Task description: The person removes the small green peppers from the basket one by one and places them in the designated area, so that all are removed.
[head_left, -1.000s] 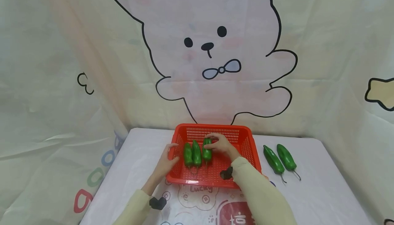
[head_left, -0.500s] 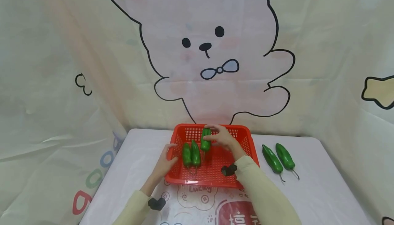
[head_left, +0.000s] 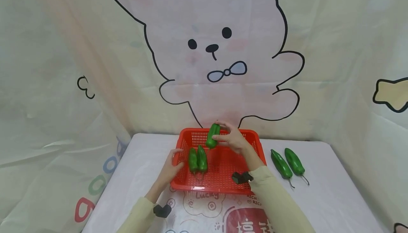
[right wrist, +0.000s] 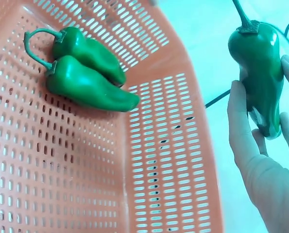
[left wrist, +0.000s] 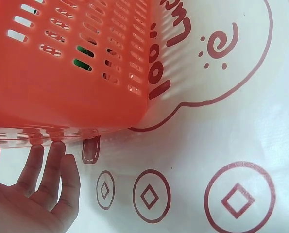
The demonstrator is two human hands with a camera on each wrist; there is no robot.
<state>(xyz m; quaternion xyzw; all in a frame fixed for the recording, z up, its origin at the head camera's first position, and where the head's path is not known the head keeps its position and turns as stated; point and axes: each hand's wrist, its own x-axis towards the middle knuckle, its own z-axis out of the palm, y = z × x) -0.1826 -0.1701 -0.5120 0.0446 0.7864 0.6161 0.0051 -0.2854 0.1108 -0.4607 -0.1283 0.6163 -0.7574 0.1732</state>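
My right hand [head_left: 235, 140] pinches a green chili pepper [head_left: 213, 136] between thumb and fingers, above the back part of a red plastic basket [head_left: 227, 187]. In the right wrist view this pepper [right wrist: 257, 68] hangs stem up, just outside the basket's wall. Inside the basket, two more green peppers [head_left: 202, 159] lie side by side toward the left. At the basket's left side is my left hand [head_left: 171, 165]. The left wrist view shows its fingertips [left wrist: 57, 148] touching the outer wall, fingers fairly straight; the thumb is hidden there.
Two green peppers [head_left: 281, 164] lie on the white tablecloth [head_left: 328, 190] right of the basket. Red printed drawings mark the cloth in front. A cloth backdrop [head_left: 334, 66] with a cartoon animal hangs behind the table's far edge.
My right hand has lifted the pepper from beside the other two and carried it up toward the basket's back rim, tilting it. The left hand has stayed at the basket's left side.
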